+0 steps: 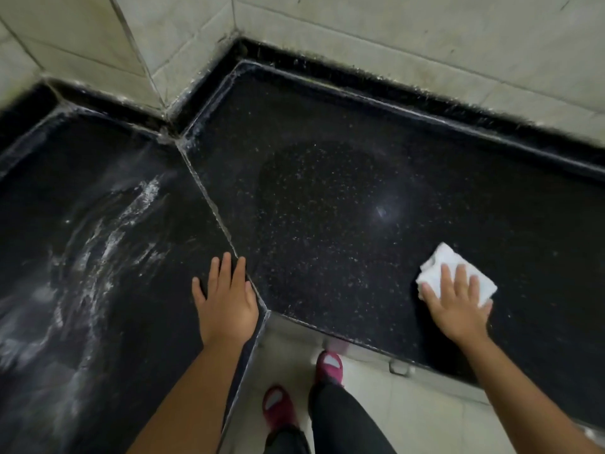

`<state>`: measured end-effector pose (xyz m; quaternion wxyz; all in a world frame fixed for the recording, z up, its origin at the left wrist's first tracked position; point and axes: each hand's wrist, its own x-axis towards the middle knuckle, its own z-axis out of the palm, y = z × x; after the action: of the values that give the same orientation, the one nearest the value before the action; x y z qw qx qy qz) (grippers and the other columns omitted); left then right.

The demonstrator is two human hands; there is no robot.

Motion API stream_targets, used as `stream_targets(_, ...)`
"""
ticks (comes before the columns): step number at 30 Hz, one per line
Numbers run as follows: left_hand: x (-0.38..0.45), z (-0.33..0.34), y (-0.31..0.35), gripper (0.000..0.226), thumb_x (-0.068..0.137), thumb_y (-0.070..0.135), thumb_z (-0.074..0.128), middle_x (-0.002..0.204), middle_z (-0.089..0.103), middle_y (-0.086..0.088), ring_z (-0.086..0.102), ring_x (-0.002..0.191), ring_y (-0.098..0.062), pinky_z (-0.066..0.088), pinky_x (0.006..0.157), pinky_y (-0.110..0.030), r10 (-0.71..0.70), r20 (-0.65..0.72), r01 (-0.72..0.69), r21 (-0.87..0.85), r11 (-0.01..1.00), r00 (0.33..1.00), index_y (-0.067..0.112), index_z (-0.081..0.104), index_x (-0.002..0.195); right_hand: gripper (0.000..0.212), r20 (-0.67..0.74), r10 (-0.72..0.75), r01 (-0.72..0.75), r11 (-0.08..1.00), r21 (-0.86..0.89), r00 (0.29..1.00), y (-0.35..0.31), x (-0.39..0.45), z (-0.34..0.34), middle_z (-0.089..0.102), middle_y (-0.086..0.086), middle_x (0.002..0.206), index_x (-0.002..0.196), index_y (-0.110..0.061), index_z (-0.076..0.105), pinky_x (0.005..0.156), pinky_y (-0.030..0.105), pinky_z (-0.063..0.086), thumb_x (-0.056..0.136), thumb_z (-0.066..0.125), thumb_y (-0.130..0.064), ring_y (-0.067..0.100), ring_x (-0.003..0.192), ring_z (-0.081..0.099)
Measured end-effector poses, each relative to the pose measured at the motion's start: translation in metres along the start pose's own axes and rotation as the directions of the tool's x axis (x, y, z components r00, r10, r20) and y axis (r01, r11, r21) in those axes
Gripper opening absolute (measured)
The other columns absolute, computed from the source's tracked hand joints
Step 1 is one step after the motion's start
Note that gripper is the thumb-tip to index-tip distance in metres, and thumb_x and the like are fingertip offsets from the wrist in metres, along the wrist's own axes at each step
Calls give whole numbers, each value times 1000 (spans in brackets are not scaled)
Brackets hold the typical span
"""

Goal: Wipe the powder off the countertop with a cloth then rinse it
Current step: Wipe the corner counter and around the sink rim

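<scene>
A black speckled countertop (327, 191) fills most of the frame, turning a corner under pale tiled walls (393, 34) along the top, with white powder (108, 237) smeared in streaks over its left section. At lower right the right hand (458, 306) presses flat, fingers spread, on a folded white cloth (448, 262) near the counter's front edge. The left hand (226, 299) rests open and empty at lower centre beside the seam, and pale floor tiles (409, 407) and red slippers (278, 404) show at the bottom.

A folded white cloth (453, 270) lies flat on the black speckled countertop (327, 191), white powder (108, 231) smeared leftward.
</scene>
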<state>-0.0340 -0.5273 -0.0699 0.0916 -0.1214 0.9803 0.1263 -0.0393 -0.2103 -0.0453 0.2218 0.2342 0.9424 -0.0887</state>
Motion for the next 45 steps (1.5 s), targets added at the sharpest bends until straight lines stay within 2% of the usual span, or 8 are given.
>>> stream_targets(8,1,1,0,50,98,28,20,156,0,1,-7,142,-15,-6,113,-44,5,-6,-6,-42,999,1000,22,10,147,65,37,-405,406,905,-130,914,-155,-1,28,-11,2,157,148,-28,-1,113,50,-2,93,15,-59,27,144,-11)
stream_targets(13,1,0,0,50,98,28,21,156,0,1,-7,142,-14,-6,113,-43,0,-8,0,-43,999,1000,23,10,147,66,1,-555,547,819,-174,832,-134,-51,67,59,0,129,127,-28,49,87,49,49,95,-3,-54,26,116,58)
stream_targets(17,0,-6,-1,48,99,29,22,156,2,3,-5,142,-13,-5,113,-42,2,17,-1,-64,998,1000,24,13,146,66,33,-414,413,893,-181,910,-43,-70,67,45,-3,141,139,-26,32,103,48,28,93,-3,-58,19,133,31)
stream_targets(20,3,-11,3,46,98,27,30,155,11,2,1,143,-14,-3,113,-44,-43,9,44,-149,988,999,22,24,144,78,37,-207,210,966,-148,978,13,-61,43,-6,-11,155,147,-32,-3,113,51,7,78,-14,-67,14,144,-6)
stream_targets(26,22,-19,41,46,97,26,36,154,15,-3,5,143,-18,4,114,-42,57,-28,-62,-199,978,998,17,30,142,54,-107,182,-159,968,192,977,29,22,-14,-3,-1,157,148,-29,11,114,52,1,98,25,-43,23,144,-4)
stream_targets(34,32,3,51,70,86,55,0,155,4,-1,-2,143,-18,-3,113,-42,42,7,-42,-10,999,999,23,14,146,57,-74,-161,162,987,7,984,-100,121,-40,-13,-1,157,148,-30,-2,112,53,-6,98,16,-48,26,143,-14)
stream_targets(42,35,14,47,79,78,54,2,152,19,-4,10,142,-19,0,112,-43,33,-45,-34,-17,999,998,20,30,142,55,157,-735,751,636,-179,660,-204,60,7,-11,-1,157,148,-29,1,113,52,-5,99,19,-45,25,143,-13)
stream_targets(45,35,8,45,79,76,53,1,154,13,0,5,142,-15,-3,112,-40,31,24,-30,-30,999,999,22,26,143,50,49,-857,843,493,-215,513,-139,30,32,34,4,149,139,-27,40,112,50,21,97,20,-46,26,139,24)
